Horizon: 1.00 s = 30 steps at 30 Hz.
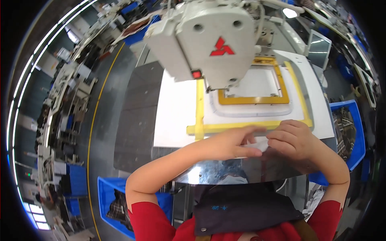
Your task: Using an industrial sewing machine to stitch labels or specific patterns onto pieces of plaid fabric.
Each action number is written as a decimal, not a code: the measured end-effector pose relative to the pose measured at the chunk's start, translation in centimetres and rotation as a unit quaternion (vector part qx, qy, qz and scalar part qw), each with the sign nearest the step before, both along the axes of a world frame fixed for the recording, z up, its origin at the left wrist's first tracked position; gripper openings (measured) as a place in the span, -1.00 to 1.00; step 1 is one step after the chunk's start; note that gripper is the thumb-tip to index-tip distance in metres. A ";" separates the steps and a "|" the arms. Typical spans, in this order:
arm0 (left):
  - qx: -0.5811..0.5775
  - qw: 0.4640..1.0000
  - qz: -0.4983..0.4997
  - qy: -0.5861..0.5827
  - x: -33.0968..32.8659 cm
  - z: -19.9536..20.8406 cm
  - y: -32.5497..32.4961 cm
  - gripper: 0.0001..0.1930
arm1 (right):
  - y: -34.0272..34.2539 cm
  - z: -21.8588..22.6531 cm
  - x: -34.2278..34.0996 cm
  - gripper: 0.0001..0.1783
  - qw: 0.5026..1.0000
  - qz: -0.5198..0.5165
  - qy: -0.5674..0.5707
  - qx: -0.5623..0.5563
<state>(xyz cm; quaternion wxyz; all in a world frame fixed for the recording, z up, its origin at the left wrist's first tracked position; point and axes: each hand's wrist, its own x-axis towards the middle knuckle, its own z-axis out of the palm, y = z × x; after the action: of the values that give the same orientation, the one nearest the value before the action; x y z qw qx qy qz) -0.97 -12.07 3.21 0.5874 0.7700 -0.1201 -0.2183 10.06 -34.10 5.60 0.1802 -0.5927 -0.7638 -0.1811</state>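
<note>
My right hand (292,138) has its fingers curled in a pinch on a small white piece (262,143), thin like cloth or paper; its exact kind cannot be made out. Close on its left is my left hand (237,142), thumb and fingers apart around the free end of the piece. Both hands are over the front edge of a white board (175,116) with yellow strips (233,126) along its sides. Beyond them, a yellow rectangular clamp frame (253,100) lies on the board under the white head of an industrial sewing machine (217,34).
Shiny metal table edge (217,170) runs below my hands. Blue bins with plaid cloth stand at the lower left (110,201) and at the right (358,136). A dark tabletop (136,116) extends leftward. A screen (319,48) stands at the back right.
</note>
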 end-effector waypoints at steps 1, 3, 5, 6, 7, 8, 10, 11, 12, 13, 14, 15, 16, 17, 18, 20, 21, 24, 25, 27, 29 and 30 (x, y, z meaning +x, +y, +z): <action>0.000 1.000 -0.016 -0.007 0.9 0.0 -0.3 -0.41 | -1.5 -0.1 0.5 -0.69 0.999 -0.022 0.019 -0.025; 0.120 0.992 -0.021 -0.039 1.2 -0.1 -0.5 -0.63 | -4.6 -1.0 1.4 -0.65 0.992 -0.088 0.069 -0.060; 0.176 0.979 0.022 -0.097 1.2 -0.3 0.3 -0.70 | -6.8 -1.8 2.2 -0.61 0.976 -0.154 0.125 -0.093; 0.229 0.958 0.081 -0.151 1.1 -0.5 0.6 -0.76 | -7.3 -2.0 2.6 -0.57 0.970 -0.187 0.123 -0.100; 0.228 0.959 0.072 -0.153 1.3 -1.0 0.7 -0.76 | -7.6 -2.3 2.9 -0.52 0.962 -0.221 0.123 -0.108; 0.228 0.951 0.110 -0.174 1.3 -1.4 1.0 -0.77 | -6.5 -2.5 3.1 -0.52 0.961 -0.221 0.126 -0.105; 0.231 0.942 0.149 -0.194 1.2 -2.0 1.4 -0.77 | -2.1 -2.2 2.5 -0.59 0.934 -0.229 0.268 -0.061; 0.233 0.938 0.175 -0.188 1.3 -2.1 1.5 -0.78 | 0.1 -2.1 2.1 -0.64 0.929 -0.223 0.285 -0.077; 0.235 0.933 0.201 -0.182 1.3 -2.3 1.5 -0.78 | 2.2 -2.1 1.6 -0.69 0.923 -0.217 0.304 -0.092; 0.234 0.934 0.196 -0.183 1.4 -2.7 1.7 -0.78 | 4.1 -2.2 1.4 -0.73 0.884 -0.233 0.371 -0.162; 0.243 0.913 0.249 -0.214 1.6 -3.1 2.0 -0.78 | 5.6 -2.4 1.6 -0.76 0.836 -0.243 0.435 -0.229; 0.251 0.887 0.301 -0.243 1.8 -3.3 2.3 -0.78 | 6.6 -2.7 2.2 -0.76 0.836 -0.245 0.436 -0.225; 0.252 0.888 0.298 -0.243 1.8 -3.2 2.7 -0.78 | 7.5 -3.2 2.9 -0.76 0.840 -0.251 0.432 -0.210; 0.247 0.892 0.309 -0.217 1.8 -2.9 3.0 -0.78 | 8.1 -3.4 3.4 -0.75 0.844 -0.258 0.427 -0.196; 0.241 0.896 0.319 -0.192 1.9 -2.8 3.2 -0.78 | 8.4 -3.4 3.6 -0.75 0.862 -0.233 0.432 -0.126; 0.220 0.900 0.313 -0.208 1.8 -3.5 3.4 -0.77 | 8.8 -4.2 4.2 -0.74 0.898 -0.172 0.398 -0.078; 0.197 0.904 0.305 -0.225 1.8 -3.7 3.4 -0.77 | 8.9 -4.5 4.4 -0.73 0.926 -0.111 0.359 -0.027; 0.199 0.906 0.341 -0.151 1.8 -3.0 3.2 -0.77 | 8.8 -4.2 4.5 -0.68 0.873 -0.205 0.407 -0.175; 0.199 0.907 0.341 -0.148 1.7 -2.6 3.1 -0.77 | 8.9 -3.8 4.7 -0.68 0.871 -0.204 0.409 -0.177; 0.243 0.885 0.366 -0.152 1.4 -1.9 3.0 -0.78 | 9.4 -2.7 5.6 -0.64 0.824 -0.271 0.436 -0.239; 0.291 0.892 0.272 -0.216 0.6 -1.5 2.8 -0.75 | 9.5 -2.2 6.7 -0.62 0.843 -0.254 0.395 -0.261; 0.334 0.884 0.174 -0.277 0.4 -1.4 2.7 -0.71 | 9.6 -2.1 7.2 -0.61 0.860 -0.235 0.353 -0.283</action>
<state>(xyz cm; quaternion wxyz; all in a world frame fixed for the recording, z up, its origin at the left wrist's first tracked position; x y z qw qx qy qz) -0.62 -9.33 1.80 0.2665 0.9583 -0.0617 0.0824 17.23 -24.55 3.51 0.2148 -0.8041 -0.5057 0.2271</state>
